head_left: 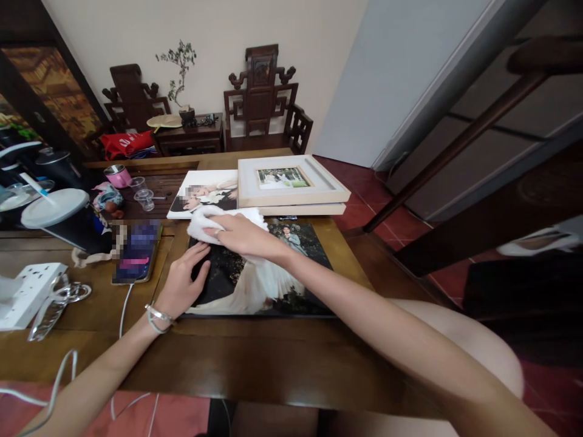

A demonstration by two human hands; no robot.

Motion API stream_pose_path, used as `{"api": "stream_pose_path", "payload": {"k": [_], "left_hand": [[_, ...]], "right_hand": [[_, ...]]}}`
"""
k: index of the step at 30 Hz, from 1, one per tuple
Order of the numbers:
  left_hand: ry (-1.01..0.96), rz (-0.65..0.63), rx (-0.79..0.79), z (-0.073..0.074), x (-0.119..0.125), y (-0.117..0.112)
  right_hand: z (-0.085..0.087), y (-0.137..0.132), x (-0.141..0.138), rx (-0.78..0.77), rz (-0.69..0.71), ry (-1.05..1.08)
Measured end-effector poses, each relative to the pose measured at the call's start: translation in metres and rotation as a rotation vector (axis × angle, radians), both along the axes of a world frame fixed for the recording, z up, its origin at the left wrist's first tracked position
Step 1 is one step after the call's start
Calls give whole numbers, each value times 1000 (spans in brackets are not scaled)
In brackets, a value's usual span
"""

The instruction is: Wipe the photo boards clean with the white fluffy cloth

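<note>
A large dark photo panel (241, 288) lies flat on the wooden table, showing a pale flowing dress and a person in light clothing. My right hand (239, 235) presses a white cloth (203, 226) onto the panel's far left part, fingers closed over it. My forearm crosses the panel and hides some of the picture. Against the panel's left edge rests my left hand (186, 276), fingers stretched out and thumb apart, holding nothing. It sits just nearer to me than the cloth.
Beyond the panel lie stacked pale picture frames (330, 182) and a white-edged photo print (180, 209). At left are a phone (136, 252) on a white cable, a lidded dark cup (68, 221), a clear claw clip (52, 309) and a white power strip (39, 285).
</note>
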State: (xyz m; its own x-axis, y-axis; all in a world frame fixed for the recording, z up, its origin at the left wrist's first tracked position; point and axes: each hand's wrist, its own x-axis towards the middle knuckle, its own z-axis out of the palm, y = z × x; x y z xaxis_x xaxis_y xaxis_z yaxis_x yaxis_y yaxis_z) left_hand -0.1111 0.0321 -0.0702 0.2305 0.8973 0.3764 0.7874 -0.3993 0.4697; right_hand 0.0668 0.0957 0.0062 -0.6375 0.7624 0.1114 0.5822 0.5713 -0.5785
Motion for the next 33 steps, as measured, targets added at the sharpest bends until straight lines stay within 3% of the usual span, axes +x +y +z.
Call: {"api": "stream_pose_path", "payload": {"k": [7,10,14,17,20,25,27,30,33], "left_hand": [[-5,-30,-25,5,4,-2],[26,-22,-24,6,5,-3],[26,-8,-21,4,6,-4],[38,2,-17,4,6,-4],[49,7,-32,4,5,-5],[55,6,-70,3,3,-5],[54,2,-75,2,2,-5],[42,5,-80,2,2,-4],[22,7,-79,0,2,-4]], "right_hand": [[-24,-13,108,33,-151,-49],[-35,-33,136,119,-117,-136],[-46,-84,139,238,-54,-188],[-47,-111,133,245,50,-189],[-46,-104,132,243,56,-199],[-49,-44,138,295,-32,-230],[-51,-32,139,320,-39,-234],[-56,-47,138,351,-46,-228],[-63,-91,137,365,-10,-203]]}}
